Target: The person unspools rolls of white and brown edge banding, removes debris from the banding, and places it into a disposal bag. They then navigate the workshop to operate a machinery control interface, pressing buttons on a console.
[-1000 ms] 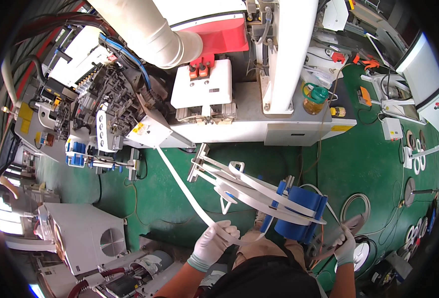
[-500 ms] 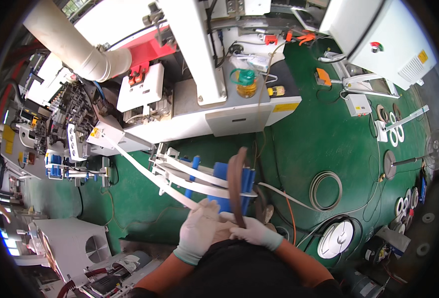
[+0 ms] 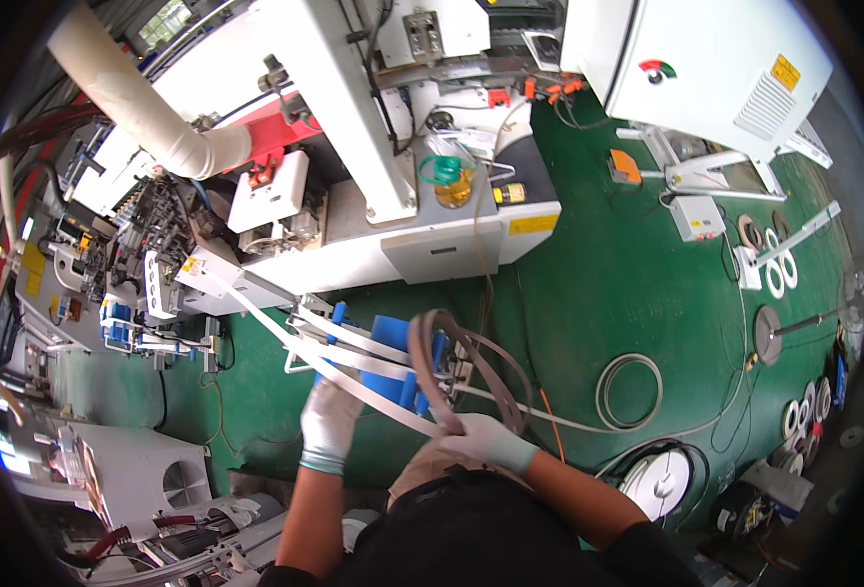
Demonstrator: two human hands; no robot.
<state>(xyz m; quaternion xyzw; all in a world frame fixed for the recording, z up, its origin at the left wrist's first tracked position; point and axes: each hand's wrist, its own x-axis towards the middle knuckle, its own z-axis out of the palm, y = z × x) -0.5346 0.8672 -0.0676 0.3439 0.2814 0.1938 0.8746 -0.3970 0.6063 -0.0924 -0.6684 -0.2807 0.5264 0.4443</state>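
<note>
Both my hands wear white gloves. A long white strip (image 3: 290, 342) runs from the machine at the left down to my right hand (image 3: 490, 442). That hand is closed at the lower end of a looped brown strip (image 3: 424, 367), where the white strip meets it. How the two strips are joined is hidden by the fingers. Farther left, my left hand (image 3: 329, 421) is closed at the white strip's lower edge, its fingertips partly hidden. Beyond the hands stands a roller stand with blue rollers (image 3: 390, 338), and more white strips pass over it.
A long machine (image 3: 354, 256) with a white pillar lies ahead. A bottle of yellow liquid (image 3: 453, 186) stands on it. To the right, a coiled strip (image 3: 603, 391), a white reel (image 3: 659, 481) and cables lie on the green floor. A grey-white machine (image 3: 143, 465) stands at lower left.
My left hand has moved left along the white strip, away from my right. The right hand has shifted slightly right, and the brown loop has swung left and spread open. The view has turned somewhat.
</note>
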